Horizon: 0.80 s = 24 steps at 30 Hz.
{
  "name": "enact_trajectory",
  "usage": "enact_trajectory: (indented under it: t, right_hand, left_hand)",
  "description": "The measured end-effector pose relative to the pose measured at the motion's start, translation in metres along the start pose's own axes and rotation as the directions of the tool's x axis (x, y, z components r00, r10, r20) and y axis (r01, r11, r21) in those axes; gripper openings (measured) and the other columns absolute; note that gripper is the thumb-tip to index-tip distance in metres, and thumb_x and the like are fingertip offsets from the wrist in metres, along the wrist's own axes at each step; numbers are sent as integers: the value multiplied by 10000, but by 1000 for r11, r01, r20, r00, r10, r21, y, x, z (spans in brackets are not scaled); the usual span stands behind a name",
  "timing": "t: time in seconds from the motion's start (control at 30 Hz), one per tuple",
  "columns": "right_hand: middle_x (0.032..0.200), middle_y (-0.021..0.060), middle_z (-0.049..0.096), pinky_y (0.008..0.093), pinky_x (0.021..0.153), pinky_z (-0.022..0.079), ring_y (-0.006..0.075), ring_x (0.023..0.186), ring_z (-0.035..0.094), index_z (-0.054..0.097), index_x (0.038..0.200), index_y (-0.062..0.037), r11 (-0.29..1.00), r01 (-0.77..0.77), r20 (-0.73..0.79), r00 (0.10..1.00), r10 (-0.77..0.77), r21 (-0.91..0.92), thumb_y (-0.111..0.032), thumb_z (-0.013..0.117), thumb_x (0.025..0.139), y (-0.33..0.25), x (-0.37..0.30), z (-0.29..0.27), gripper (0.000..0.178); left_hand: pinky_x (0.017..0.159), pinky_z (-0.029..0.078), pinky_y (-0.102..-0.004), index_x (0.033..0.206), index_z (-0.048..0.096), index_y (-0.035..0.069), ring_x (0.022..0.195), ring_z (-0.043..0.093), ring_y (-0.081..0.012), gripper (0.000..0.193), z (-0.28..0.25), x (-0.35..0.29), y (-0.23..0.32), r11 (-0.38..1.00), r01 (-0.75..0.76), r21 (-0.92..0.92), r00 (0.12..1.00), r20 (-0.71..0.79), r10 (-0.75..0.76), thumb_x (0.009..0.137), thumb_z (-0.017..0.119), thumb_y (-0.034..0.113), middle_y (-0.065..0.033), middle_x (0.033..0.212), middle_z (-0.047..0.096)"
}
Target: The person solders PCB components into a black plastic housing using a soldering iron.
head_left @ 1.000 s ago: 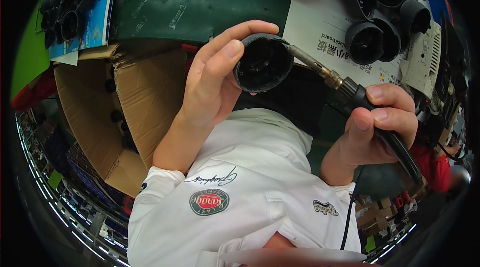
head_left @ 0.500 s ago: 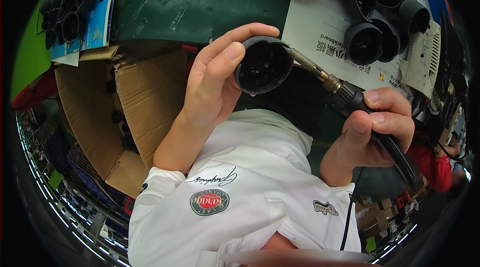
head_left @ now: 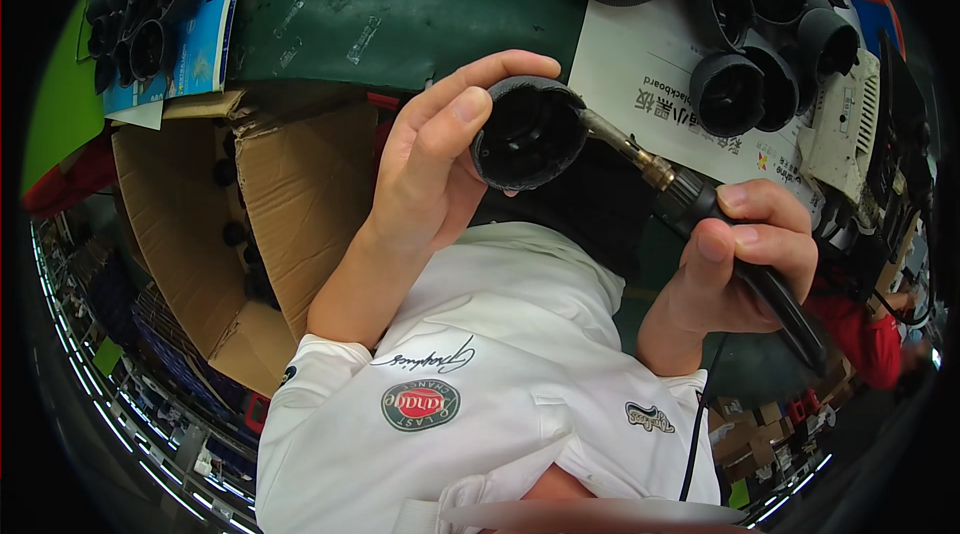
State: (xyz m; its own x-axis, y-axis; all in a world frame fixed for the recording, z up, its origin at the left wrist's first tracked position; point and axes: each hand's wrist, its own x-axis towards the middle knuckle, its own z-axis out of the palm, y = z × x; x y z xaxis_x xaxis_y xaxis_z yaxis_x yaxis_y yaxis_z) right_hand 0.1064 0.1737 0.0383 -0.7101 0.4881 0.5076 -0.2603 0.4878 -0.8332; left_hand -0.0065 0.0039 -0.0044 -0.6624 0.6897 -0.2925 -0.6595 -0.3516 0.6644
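Observation:
My left hand (head_left: 437,129) is closed round a black, hollow cup-shaped part (head_left: 528,139), its open end turned up toward me. The fingers wrap its left and far sides, with the thumb at the rim. In my right hand (head_left: 755,254) is a soldering iron (head_left: 668,184), gripped by its black handle between thumb and fingers. Its metal tip meets the right edge of the cup's rim; whether it presses in or only rests there is hard to tell. The inside of the cup is dark and glossy.
Similar black cups (head_left: 727,94) stand on a printed white sheet (head_left: 640,54) at the far right, beside a whitish vented box (head_left: 846,129). More cups (head_left: 150,44) lie at the far left. An open cardboard box (head_left: 300,204) sits left of my left arm, by the green tabletop (head_left: 400,4).
The soldering iron and my right hand have shifted slightly left and down, the tip moving a little along the cup's right rim. My left hand holds the cup almost still.

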Motion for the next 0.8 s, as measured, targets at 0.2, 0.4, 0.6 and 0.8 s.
enact_trajectory:
  t: [0.2, 0.4, 0.6, 0.8]
  right_hand:
    - [835, 100, 587, 216, 567, 466, 140, 660, 579, 521, 830, -110, 999, 9, -70, 998, -6, 47, -161, 816, 690, 2, -5, -2, 330]
    - [843, 98, 580, 222, 583, 478, 144, 689, 585, 533, 856, -111, 999, -2, -5, 1000, 3, 50, -132, 819, 681, 4, -5, -2, 335]
    - [831, 92, 572, 227, 592, 486, 150, 703, 591, 538, 864, -108, 1000, -5, 22, 1000, 5, 11, -112, 816, 681, 2, -6, -2, 333]
    - [824, 105, 568, 205, 560, 475, 144, 633, 565, 502, 833, -91, 986, -27, -140, 989, 50, 166, -160, 793, 721, 6, -12, -9, 319]
  left_hand:
    - [585, 485, -213, 1215, 501, -49, 782, 617, -85, 460, -1, 0, -3, 1000, -15, -7, 1000, 20, 16, 902, 474, 287, -68, 957, 646]
    - [572, 485, -219, 1216, 499, -48, 747, 616, -89, 456, 0, 0, -1, 1000, -7, 1, 1000, -7, 7, 903, 462, 282, -71, 936, 646]
    - [560, 493, -222, 1213, 500, -48, 744, 619, -95, 460, 3, 1, 0, 1000, 1, 5, 999, -34, -1, 904, 455, 290, -80, 932, 643]
    - [626, 547, -283, 1295, 392, -65, 815, 639, -179, 557, -1, 2, 0, 992, 8, -127, 995, 99, 5, 872, 521, 275, -139, 1031, 605]
